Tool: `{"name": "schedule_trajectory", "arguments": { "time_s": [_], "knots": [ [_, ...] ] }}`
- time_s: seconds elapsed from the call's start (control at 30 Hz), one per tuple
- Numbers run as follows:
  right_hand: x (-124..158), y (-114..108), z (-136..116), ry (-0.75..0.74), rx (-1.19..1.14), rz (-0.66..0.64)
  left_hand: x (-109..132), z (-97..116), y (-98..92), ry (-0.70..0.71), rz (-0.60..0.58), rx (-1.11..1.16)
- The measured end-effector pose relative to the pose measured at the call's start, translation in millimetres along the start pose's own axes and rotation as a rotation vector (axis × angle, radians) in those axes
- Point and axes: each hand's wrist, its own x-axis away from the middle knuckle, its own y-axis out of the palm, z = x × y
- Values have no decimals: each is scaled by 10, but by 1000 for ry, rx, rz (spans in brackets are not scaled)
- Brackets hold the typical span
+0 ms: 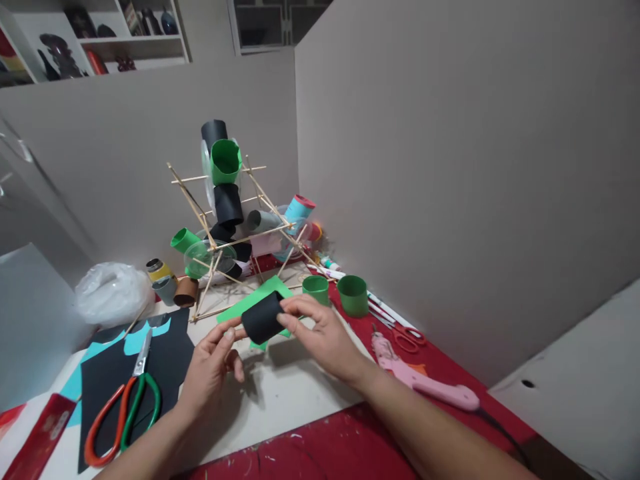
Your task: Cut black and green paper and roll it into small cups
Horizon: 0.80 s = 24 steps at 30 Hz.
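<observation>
A short black paper tube point(262, 319) is held tilted above the white board point(310, 393). My right hand point(323, 333) pinches its right rim between thumb and fingers. At the tube's left end, the fingertips of my left hand point(213, 363) close on the edge, partly hidden behind it. Beneath the tube lies a sheet of green paper point(260, 299) with cut edges. Two green paper rings, a nearer one point(353, 297) and another point(315, 288), stand upright just beyond my right hand.
A wooden-stick frame point(253, 237) carrying coloured tubes and clear discs stands behind. Large scissors point(137, 393) rest on black paper point(100, 380) at left. On the right lie a pink glue gun point(425, 383), red-handled scissors point(405, 337) and pens, beside the wall point(450, 167).
</observation>
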Motion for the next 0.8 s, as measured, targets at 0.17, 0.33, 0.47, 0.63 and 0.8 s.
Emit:
{"name": "schedule_trajectory", "arguments": {
  "time_s": [0.17, 0.33, 0.47, 0.63, 0.8],
  "knots": [
    [-29, -641, -79, 6, 464, -63, -64, -114, -21, -53, -46, -61],
    [51, -869, 132, 23, 814, -238, -87, -245, -36, -67, -130, -83],
    [65, -770, 316, -16, 893, -346, -99, -308, -53, -62, -167, -109],
    [24, -698, 370, -80, 893, -401, -112, -371, -60, -81, -173, -124],
    [12, -928, 300, -108, 816, -236, -113, -384, -58, -63, -190, -160]
  ]
}}
